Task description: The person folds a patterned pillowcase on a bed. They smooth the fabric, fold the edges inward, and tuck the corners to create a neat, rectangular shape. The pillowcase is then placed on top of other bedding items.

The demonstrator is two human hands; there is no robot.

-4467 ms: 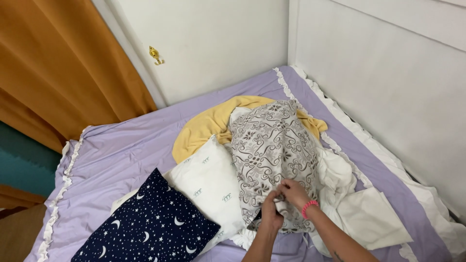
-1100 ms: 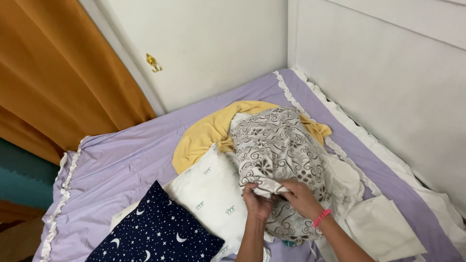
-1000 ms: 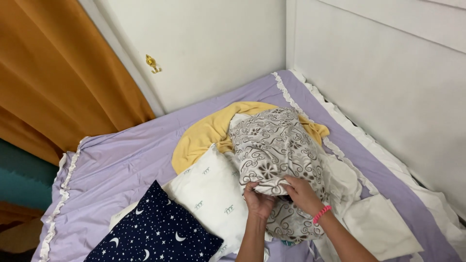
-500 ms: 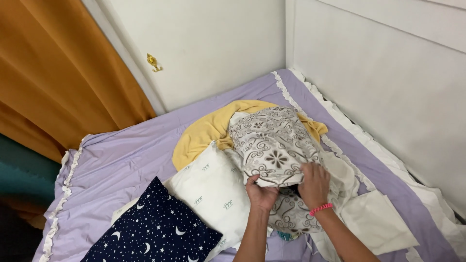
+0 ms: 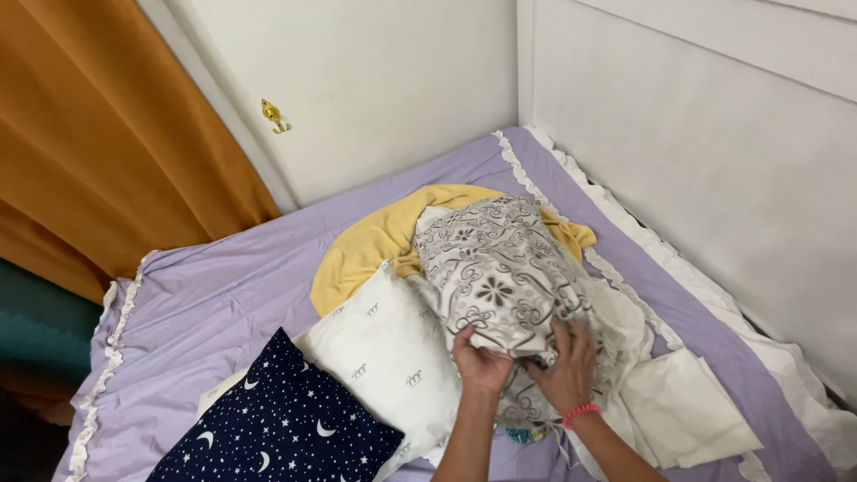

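Note:
A grey-and-white patterned pillowcase with a pillow in it (image 5: pixel 495 277) lies in the middle of the bed. My left hand (image 5: pixel 480 364) grips its near edge from below. My right hand (image 5: pixel 564 368), with a pink band at the wrist, is pressed onto the same edge just to the right. Under the patterned pillow lies a yellow cloth (image 5: pixel 375 245). A white pillow (image 5: pixel 384 353) lies just left of my hands.
A dark blue pillow with moons and stars (image 5: pixel 277 433) sits at the near left. White cloth (image 5: pixel 678 406) lies to the right of my hands. The bed has a lilac sheet (image 5: pixel 214 295) with a white frill. White walls stand behind and right; an orange curtain (image 5: pixel 98 134) hangs left.
My hands have worked the patterned cover further up along the pillow, bunching its near edge. My right hand has shifted from the top of the edge to press on it lower right.

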